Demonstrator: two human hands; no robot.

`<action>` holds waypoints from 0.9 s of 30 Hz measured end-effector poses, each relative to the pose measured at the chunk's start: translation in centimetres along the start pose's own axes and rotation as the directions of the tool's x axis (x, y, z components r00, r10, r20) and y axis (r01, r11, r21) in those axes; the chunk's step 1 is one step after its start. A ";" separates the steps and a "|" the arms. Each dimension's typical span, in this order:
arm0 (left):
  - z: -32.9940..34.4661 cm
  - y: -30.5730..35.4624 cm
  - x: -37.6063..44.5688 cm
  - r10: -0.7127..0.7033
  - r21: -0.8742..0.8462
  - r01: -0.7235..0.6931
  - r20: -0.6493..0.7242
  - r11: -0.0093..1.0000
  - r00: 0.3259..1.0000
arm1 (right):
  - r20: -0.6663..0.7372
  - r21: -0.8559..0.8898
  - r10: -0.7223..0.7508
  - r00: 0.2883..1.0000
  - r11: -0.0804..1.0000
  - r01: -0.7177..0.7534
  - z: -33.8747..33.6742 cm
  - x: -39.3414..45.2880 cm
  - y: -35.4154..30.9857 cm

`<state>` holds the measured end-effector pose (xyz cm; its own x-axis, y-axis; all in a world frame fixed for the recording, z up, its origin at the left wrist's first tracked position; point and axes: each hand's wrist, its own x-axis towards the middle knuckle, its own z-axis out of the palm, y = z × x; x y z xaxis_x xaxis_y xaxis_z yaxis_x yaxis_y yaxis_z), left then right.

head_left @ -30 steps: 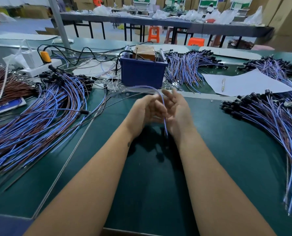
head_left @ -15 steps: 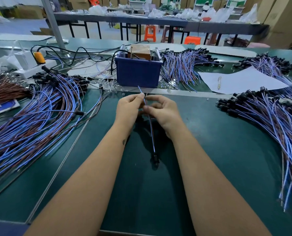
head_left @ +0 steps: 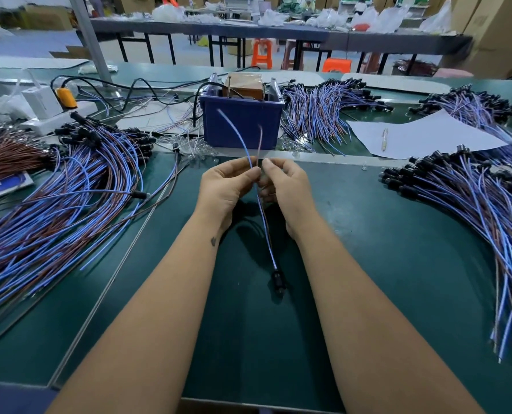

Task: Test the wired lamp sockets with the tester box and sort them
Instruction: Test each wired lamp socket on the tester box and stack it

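My left hand (head_left: 226, 186) pinches the blue wire (head_left: 240, 138) of one wired lamp socket, and my right hand (head_left: 284, 186) pinches its brown wire (head_left: 260, 138). Both free wire ends stick up and apart toward the blue tester box (head_left: 243, 124), without touching it. The wires run down between my palms to the black socket (head_left: 278, 282), which lies on the green mat near me.
A big pile of wired sockets (head_left: 57, 204) fans over the left of the green table (head_left: 383, 279); another pile (head_left: 481, 198) lies on the right, a third (head_left: 323, 112) behind the box. A white sheet with a pen (head_left: 422, 135) is at right, a power strip (head_left: 57, 115) at far left.
The hands went from clasped around a looped wire to pinching it; now the two wire ends are spread apart and point up toward the box. The socket hangs lower on the mat.
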<state>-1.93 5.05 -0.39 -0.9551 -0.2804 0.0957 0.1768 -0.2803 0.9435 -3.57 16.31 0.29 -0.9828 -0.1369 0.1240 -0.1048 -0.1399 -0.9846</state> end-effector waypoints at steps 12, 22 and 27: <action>1.4 -0.1 0.2 0.005 0.199 -0.006 0.003 0.980 1.000 | -0.289 -0.129 -0.050 0.956 0.992 0.013 1.8 2.3 0.9; 0.8 -0.2 0.7 0.113 0.244 -0.083 -0.113 0.966 0.987 | -0.197 -0.292 -0.227 0.954 0.942 0.164 0.4 2.1 0.8; 1.0 -0.7 1.7 0.160 0.285 -0.093 -0.224 0.954 0.961 | -0.262 -0.307 -0.157 0.952 0.949 0.071 1.1 2.2 1.1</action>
<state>-3.93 5.65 -0.55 -0.8363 -0.5206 0.1720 0.1896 0.0198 0.9817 -5.70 14.76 -0.34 -0.9593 0.1490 0.2400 -0.2163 0.1588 -0.9633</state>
